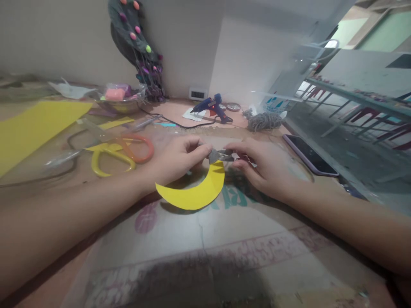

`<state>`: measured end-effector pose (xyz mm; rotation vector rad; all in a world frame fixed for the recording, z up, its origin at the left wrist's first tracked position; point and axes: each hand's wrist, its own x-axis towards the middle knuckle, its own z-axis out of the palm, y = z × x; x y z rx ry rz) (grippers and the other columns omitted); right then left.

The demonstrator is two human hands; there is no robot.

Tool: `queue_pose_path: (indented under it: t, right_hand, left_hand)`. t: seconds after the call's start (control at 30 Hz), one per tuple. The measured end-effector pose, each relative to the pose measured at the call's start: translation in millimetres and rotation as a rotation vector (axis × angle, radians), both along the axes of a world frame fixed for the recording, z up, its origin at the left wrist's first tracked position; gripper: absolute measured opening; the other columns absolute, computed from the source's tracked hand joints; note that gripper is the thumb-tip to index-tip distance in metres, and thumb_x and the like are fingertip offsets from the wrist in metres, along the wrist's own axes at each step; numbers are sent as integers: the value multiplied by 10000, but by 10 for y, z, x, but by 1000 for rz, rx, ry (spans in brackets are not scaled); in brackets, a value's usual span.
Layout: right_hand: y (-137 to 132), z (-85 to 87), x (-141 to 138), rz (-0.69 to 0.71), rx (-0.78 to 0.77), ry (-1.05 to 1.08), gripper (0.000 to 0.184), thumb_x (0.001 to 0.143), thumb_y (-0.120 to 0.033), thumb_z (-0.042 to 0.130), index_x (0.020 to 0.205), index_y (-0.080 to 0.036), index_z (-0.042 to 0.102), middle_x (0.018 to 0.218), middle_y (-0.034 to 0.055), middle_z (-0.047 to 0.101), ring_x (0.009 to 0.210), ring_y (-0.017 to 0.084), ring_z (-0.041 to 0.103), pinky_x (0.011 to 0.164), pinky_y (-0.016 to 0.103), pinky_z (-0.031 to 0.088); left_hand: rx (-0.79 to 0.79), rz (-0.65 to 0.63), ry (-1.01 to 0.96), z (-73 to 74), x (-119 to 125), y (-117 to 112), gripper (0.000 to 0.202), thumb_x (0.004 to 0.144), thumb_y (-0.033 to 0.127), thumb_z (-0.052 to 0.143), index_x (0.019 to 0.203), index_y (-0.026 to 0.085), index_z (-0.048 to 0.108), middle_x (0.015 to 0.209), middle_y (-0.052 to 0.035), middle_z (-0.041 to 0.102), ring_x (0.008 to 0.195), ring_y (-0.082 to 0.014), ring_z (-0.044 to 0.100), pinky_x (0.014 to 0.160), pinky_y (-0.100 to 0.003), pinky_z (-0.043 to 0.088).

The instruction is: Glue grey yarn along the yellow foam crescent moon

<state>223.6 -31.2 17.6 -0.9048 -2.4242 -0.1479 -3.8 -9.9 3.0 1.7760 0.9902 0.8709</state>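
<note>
A yellow paper crescent (pixel 195 194) curves just below my hands, and a shadow lies under its lower edge. Its upper tip meets a small dark grey piece (pixel 213 156) at the fingertips of my left hand (pixel 189 156), which is closed in a pinch. Whether those fingers grip the crescent too, I cannot tell. Facing it, my right hand (pixel 257 164) is closed around a small metal tool with narrow jaws (pixel 227 156). The jaws point left and touch the grey piece. Fingers hide most of the tool, so its exact kind is unclear.
Scissors with orange and yellow handles (pixel 112 164) and a yellow sheet (pixel 38 128) lie left. Behind are a blue glue gun (pixel 212 107) with a cord, grey yarn (pixel 265 122) and a bowl (pixel 120 105). A phone (pixel 310 155) lies by the right table edge. Printed sheeting (pixel 180 256) covers the front.
</note>
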Motion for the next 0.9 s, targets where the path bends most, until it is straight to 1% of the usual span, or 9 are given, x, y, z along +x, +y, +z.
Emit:
queue_pose_path:
  t: [0.1,0.2,0.43,0.7,0.9]
  right_hand:
    - [35,-12,6,15,19,-39,214,967,-259,501,1103,-152,628,832,54,654,733,177,580,637,285,404]
    - [53,-20,11,-7,28,-56,207,976,-252,487,1062,-156,648,832,59,663,751,185,592,637,291,403]
    - [49,-52,-5,-15,108,-116,235,989,-286,476,1057,-159,662,808,62,659,723,179,579,622,290,385]
    - [49,-46,-4,-37,104,-161,265,999,-311,448,1064,-173,664,812,66,658,729,182,577,622,294,378]
    - [45,-40,-18,-24,165,-185,263,994,-282,463,1035,-144,683,774,66,645,700,177,563,607,290,372]
  left_hand:
    - [1,-5,8,-1,4,-9,328,889,431,535,681,178,551,579,24,586,543,-102,532,535,-226,407]
    - [-14,-13,-2,-8,4,-13,325,892,428,528,684,180,550,583,25,582,536,-98,519,533,-226,402]
    - [6,-1,28,-19,-1,-4,293,890,387,522,691,177,568,600,15,589,552,-106,521,547,-231,410]
    - [37,-4,59,-3,7,-9,307,887,380,520,659,177,552,594,12,594,548,-102,521,535,-214,403]
    - [-3,-7,71,-6,6,-8,310,887,378,517,651,180,557,588,9,584,533,-101,515,509,-214,393]
